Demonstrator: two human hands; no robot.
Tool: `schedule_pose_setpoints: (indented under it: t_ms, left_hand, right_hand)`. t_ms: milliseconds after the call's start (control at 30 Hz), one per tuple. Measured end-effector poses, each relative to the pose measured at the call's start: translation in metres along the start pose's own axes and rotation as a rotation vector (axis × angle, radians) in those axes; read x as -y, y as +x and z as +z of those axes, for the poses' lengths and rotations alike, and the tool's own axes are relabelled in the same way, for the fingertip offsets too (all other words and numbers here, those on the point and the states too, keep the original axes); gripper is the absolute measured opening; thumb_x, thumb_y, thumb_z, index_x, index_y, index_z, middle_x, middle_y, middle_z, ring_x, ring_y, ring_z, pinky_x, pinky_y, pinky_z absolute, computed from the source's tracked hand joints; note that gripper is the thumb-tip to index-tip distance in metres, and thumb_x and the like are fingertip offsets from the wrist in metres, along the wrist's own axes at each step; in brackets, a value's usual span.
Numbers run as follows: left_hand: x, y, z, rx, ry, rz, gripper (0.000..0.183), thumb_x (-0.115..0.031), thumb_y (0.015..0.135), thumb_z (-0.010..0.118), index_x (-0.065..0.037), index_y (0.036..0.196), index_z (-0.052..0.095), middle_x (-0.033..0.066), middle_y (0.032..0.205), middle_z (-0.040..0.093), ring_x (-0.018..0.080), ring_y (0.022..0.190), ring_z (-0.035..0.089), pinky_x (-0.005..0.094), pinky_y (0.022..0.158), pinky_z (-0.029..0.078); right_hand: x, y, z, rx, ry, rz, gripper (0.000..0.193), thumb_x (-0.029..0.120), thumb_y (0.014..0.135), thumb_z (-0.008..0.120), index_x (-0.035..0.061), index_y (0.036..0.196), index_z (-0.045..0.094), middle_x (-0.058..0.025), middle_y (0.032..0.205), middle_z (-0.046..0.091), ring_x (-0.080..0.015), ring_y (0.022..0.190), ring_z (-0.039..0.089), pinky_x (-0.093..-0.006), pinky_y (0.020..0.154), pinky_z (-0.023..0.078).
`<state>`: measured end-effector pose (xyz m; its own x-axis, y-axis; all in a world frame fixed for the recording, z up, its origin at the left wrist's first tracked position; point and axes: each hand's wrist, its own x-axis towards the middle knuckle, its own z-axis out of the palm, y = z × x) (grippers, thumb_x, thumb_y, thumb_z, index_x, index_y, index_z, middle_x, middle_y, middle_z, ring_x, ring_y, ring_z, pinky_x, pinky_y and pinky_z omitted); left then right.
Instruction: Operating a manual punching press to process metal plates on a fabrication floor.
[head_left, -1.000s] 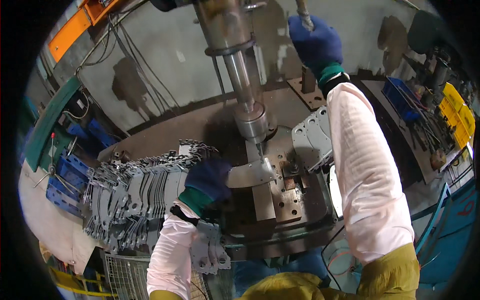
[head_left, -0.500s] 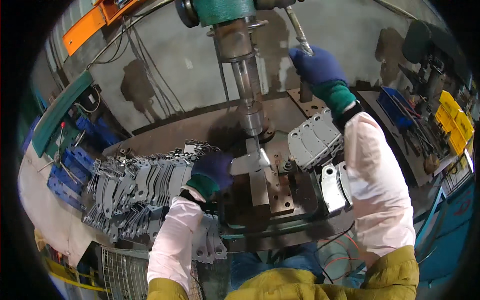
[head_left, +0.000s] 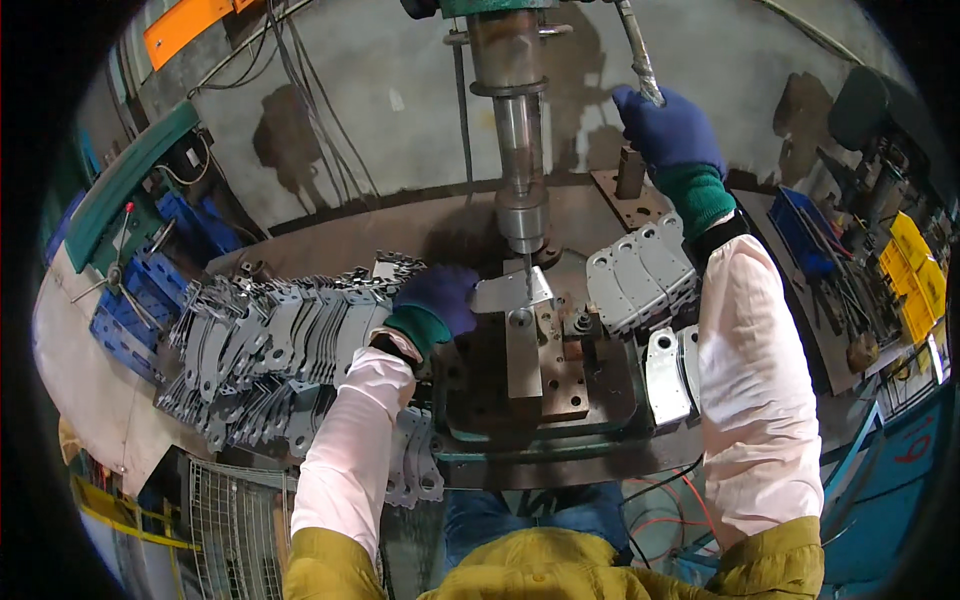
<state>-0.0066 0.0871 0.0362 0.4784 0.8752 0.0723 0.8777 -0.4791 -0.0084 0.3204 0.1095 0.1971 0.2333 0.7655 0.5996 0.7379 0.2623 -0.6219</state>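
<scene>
Your left hand (head_left: 437, 303), in a blue glove with a green cuff, grips the left end of a grey metal plate (head_left: 498, 294). Your right hand (head_left: 672, 128), gloved the same way, is raised and wrapped around a lever (head_left: 636, 45). Your 2 hands are well apart.

The metal plate lies across the fixture (head_left: 562, 378) under the drill chuck (head_left: 523, 218), its free end pointing to your right. The drill bit (head_left: 528, 267) reaches down to the plate; you cannot tell from this view whether it has entered the metal. The fixture's pale block (head_left: 524, 365) stands just in front of the plate.

On the bench (head_left: 330, 242), a large pile of plates (head_left: 285, 340) spreads to the left of your left hand, some leaning on edge. To the right of the fixture sits a neater stack of plates (head_left: 640, 272), and nearer to you are 2 more plate groups (head_left: 665, 380) side by side, partly hidden by your right sleeve (head_left: 760, 380). Farther right are a blue bin (head_left: 800, 228) and yellow bins (head_left: 912, 275).
</scene>
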Motion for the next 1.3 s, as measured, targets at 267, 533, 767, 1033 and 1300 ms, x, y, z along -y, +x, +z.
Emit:
schedule_pose_setpoints:
  t_ms: [267, 533, 767, 1033, 1300]
  left_hand:
    - [0.003, -0.001, -0.002, -0.043, -0.064, 0.019, 0.054, -0.021, 0.062, 0.078, -0.014, 0.115, 0.067, 0.0155, 0.112, 0.068, 0.0383, 0.106, 0.064, 0.0477, 0.095, 0.053]
    - [0.005, 0.000, -0.001, -0.034, -0.092, -0.009, 0.053, -0.021, 0.061, 0.080, -0.014, 0.112, 0.066, 0.0144, 0.106, 0.067, 0.0387, 0.102, 0.064, 0.0475, 0.091, 0.054]
    - [0.005, 0.000, 0.006, -0.056, -0.048, 0.019, 0.053, -0.022, 0.059, 0.081, -0.014, 0.109, 0.065, 0.0138, 0.102, 0.066, 0.0384, 0.099, 0.064, 0.0484, 0.087, 0.054]
    - [-0.001, 0.000, -0.008, 0.012, -0.060, -0.002, 0.047, -0.027, 0.067, 0.079, -0.013, 0.109, 0.064, 0.0146, 0.105, 0.066, 0.0365, 0.100, 0.066, 0.0482, 0.088, 0.055]
    - [-0.001, 0.001, -0.008, 0.010, -0.069, -0.014, 0.046, -0.026, 0.065, 0.078, -0.014, 0.106, 0.065, 0.0134, 0.104, 0.066, 0.0362, 0.100, 0.065, 0.0477, 0.088, 0.055]
  right_hand:
    - [0.006, 0.012, 0.018, -0.166, -0.139, 0.029, 0.058, 0.062, 0.090, 0.049, 0.0120, 0.109, 0.071, -0.0229, 0.102, 0.070, -0.0468, 0.099, 0.065, -0.0509, 0.085, 0.052]
    - [-0.010, 0.040, 0.040, -0.307, -0.103, -0.061, 0.052, 0.059, 0.088, 0.050, 0.0158, 0.107, 0.073, -0.0222, 0.103, 0.071, -0.0467, 0.101, 0.064, -0.0511, 0.087, 0.052]
    - [-0.032, 0.048, 0.052, -0.503, -0.706, -0.498, 0.033, 0.046, 0.092, 0.060, 0.0145, 0.098, 0.066, -0.0159, 0.094, 0.070, -0.0446, 0.083, 0.065, -0.0525, 0.075, 0.053]
    - [-0.018, 0.048, 0.057, -0.540, -0.171, -0.358, 0.028, 0.031, 0.097, 0.055, 0.0117, 0.078, 0.064, -0.0179, 0.072, 0.065, -0.0431, 0.067, 0.063, -0.0543, 0.059, 0.050]
    - [-0.022, 0.054, 0.058, -0.518, -0.107, -0.339, 0.034, 0.039, 0.094, 0.054, 0.0095, 0.086, 0.068, -0.0214, 0.081, 0.067, -0.0461, 0.079, 0.065, -0.0549, 0.067, 0.051]
